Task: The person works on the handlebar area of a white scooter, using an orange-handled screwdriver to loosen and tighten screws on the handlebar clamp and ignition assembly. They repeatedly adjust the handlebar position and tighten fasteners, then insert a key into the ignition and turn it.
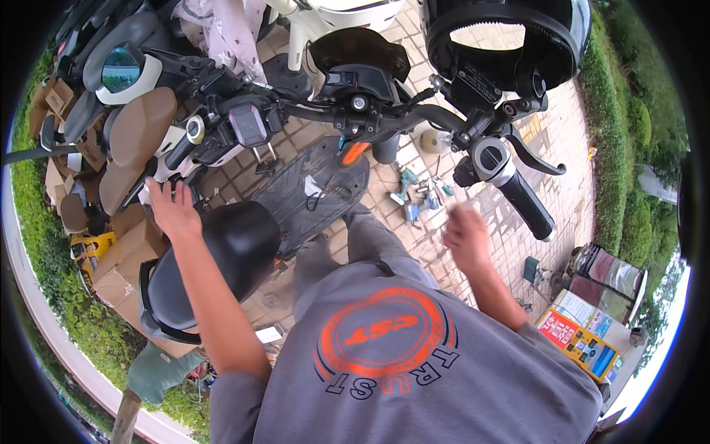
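Orange and dark lettering stands on the grey shirt; 1 red panel bears white characters.

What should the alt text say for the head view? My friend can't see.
A gray-shirted person holds their open left hand near a black scooter seat; the blurred right hand is curled. Tools lie on brick paving ahead.

"What's underfoot?"
"Pale brick paving, in bright daylight."
"And around it?"
"2 sides are green: a trimmed hedge at right, leafy bushes at left, with a pale curving strip beyond them."
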### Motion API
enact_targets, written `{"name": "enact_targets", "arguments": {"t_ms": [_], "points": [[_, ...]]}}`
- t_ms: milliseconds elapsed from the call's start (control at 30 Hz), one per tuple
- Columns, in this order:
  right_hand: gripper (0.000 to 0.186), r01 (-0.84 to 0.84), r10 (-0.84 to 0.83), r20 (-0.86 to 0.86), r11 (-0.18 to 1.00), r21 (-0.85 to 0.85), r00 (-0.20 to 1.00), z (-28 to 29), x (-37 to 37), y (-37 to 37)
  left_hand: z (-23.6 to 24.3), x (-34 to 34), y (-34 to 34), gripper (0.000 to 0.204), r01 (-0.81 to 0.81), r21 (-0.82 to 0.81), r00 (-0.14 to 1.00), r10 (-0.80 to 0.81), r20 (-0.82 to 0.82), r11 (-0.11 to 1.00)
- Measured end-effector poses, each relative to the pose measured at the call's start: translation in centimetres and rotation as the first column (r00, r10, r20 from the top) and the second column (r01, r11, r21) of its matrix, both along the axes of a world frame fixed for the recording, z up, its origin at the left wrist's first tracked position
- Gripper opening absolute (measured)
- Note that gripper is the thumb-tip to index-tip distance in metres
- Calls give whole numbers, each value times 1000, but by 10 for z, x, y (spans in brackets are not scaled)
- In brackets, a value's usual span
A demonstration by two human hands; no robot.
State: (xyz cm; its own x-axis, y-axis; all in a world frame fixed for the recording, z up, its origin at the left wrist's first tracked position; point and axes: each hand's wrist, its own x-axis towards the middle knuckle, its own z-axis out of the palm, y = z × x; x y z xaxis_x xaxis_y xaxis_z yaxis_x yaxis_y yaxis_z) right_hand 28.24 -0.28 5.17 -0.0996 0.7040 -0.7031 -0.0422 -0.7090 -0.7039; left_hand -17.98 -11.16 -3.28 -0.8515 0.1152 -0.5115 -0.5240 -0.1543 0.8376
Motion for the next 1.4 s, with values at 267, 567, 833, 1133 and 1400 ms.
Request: {"name": "enact_targets", "arguments": {"t_ms": [267,567,833,1133,1400], "points": [[64,110,66,-279,813,572,958,79,21,10,-54,-30,60,41,-137,559,939,-73,336,818],[43,152,-90,-131,766,624,987,96,1,34,-21,-38,96,37,-105,580,933,-122,338,808],[44,154,-99,-121,746,648,988,97,-16,62,-29,-43,90,39,32,605,921,-259,292,795],[31,95,-88,-43,770,632,995,120,-22,64,-120,190,90,38,821,-214,511,-848,-140,530],[36,-124,47,138,768,629,989,130,16,75,-116,259,144,27,541,-485,648,-708,-280,687]]}}
